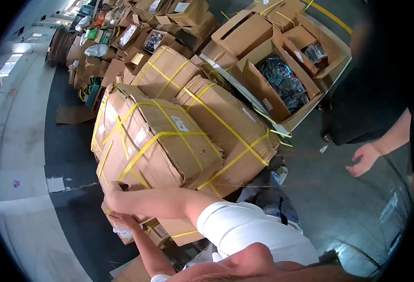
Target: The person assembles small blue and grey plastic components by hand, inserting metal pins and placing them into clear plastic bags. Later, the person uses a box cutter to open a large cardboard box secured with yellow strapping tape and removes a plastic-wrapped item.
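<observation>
A large brown cardboard box (169,145), bound with yellow straps and worn at its edges, lies in front of me. My right arm reaches across its near side, and my right hand (116,193) rests against the lower left part of it. A small dark patch shows by the thumb; the fingers are mostly hidden. Just below, my left hand (124,221) has its fingers curled at the edge of the stack. Crumpled whitish plastic (122,231) shows under it, but what the fingers grip is unclear. Beneath my arms sits a smaller strapped box (178,230).
More strapped boxes (230,127) lean beside and behind. Open cartons (282,77) of plastic-wrapped pieces stand at the far right. A heap of cartons (178,19) fills the back. At right stands a person in dark clothing, one hand (367,159) hanging. A wall (14,155) runs along the left.
</observation>
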`<state>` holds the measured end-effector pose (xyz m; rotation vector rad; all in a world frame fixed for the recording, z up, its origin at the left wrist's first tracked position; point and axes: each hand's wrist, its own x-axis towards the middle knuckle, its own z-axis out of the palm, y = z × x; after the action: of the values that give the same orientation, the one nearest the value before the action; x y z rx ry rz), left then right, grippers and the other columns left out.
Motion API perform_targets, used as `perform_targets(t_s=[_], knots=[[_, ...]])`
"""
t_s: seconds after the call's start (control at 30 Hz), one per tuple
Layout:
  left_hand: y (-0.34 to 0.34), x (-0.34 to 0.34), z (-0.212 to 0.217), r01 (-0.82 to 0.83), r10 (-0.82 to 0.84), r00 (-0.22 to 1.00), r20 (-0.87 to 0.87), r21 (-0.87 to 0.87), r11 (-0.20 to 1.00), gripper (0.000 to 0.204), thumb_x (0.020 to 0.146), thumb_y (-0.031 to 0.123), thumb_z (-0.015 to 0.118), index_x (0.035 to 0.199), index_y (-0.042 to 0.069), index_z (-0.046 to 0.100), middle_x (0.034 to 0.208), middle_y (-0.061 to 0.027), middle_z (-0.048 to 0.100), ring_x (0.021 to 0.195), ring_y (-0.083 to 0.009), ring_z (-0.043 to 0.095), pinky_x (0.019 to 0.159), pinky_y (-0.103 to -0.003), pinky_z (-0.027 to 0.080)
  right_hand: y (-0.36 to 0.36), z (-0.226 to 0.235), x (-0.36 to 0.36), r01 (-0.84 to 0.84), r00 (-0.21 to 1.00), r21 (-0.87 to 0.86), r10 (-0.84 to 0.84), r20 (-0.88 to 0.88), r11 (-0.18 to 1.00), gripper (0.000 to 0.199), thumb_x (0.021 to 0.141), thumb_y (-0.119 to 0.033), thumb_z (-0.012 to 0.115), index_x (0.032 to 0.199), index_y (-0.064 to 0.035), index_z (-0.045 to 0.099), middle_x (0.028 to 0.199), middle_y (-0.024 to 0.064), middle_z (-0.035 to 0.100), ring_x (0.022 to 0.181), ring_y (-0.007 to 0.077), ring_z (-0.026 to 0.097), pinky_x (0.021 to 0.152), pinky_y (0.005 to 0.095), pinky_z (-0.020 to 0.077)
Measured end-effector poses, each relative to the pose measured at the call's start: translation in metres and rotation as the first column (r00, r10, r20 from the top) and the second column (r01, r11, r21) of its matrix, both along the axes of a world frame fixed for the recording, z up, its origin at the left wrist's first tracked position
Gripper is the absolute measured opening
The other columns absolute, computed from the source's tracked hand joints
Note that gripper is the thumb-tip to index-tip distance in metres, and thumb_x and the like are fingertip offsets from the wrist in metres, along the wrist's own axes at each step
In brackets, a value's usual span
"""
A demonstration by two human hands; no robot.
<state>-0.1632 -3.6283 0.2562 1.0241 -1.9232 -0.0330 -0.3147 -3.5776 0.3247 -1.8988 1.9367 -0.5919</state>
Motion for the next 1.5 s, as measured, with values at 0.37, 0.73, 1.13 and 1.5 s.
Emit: perform_targets(t_s=[0.37, 0.73, 1.13, 1.5], knots=[[-0.035, 0.024, 0.002, -0.090, 0.024, 0.914, 0.404, 0.145, 0.985, 0.035, 0.080, 0.028, 0.065, 0.098, -0.002, 0.062, 0.084, -0.0111, 0.066, 0.075, -0.0204, 0.063, 0.065, -0.036, 0.048, 0.060, -0.033, 0.041, 0.396, 0.895, -0.269, -0.303, 0.327, 0.878, 0.039, 0.083, -0.030, 0.060, 0.115, -0.0091, 0.060, 0.101, 0.0085, 0.065, 0.094, 0.0208, 0.065, 0.062, 0.0333, 0.0524], [-0.064, 0.029, -0.021, 0.435, -0.334, 0.899, -0.284, 0.493, 0.753, 0.023, 0.089, 0.020, 0.054, 0.098, 0.001, 0.065, 0.092, -0.0055, 0.066, 0.079, -0.0154, 0.062, 0.068, -0.032, 0.050, 0.020, -0.023, 0.035, 0.243, 0.969, -0.120, -0.235, 0.077, 0.963, 0.030, 0.085, -0.017, 0.059, 0.113, -0.0086, 0.067, 0.111, 0.0069, 0.066, 0.100, 0.0272, 0.064, 0.073, 0.0495, 0.0536], [-0.041, 0.039, -0.030, 0.047, -0.045, 0.989, -0.140, 0.005, 0.999, 0.041, 0.094, 0.035, 0.045, 0.107, -0.003, 0.052, 0.103, -0.0152, 0.059, 0.087, -0.0264, 0.058, 0.074, -0.035, 0.049, 0.019, -0.040, 0.051, 0.352, 0.936, -0.221, -0.340, 0.094, 0.909, 0.037, 0.086, -0.029, 0.057, 0.116, -0.0084, 0.063, 0.110, 0.0105, 0.064, 0.092, 0.0268, 0.065, 0.069, 0.0428, 0.0541], [0.136, 0.071, -0.116, 0.060, 0.073, 0.809, -0.584, 0.204, 0.977, 0.035, 0.099, 0.019, 0.040, 0.129, 0.002, 0.035, 0.123, -0.0121, 0.044, 0.107, -0.0250, 0.047, 0.092, -0.034, 0.042, 0.285, -0.165, 0.147, 0.508, 0.799, -0.090, -0.429, 0.422, 0.857, 0.051, 0.089, -0.010, 0.046, 0.137, -0.0258, 0.040, 0.096, 0.0145, 0.063, 0.068, 0.0347, 0.065, 0.058, 0.0435, 0.0535]])
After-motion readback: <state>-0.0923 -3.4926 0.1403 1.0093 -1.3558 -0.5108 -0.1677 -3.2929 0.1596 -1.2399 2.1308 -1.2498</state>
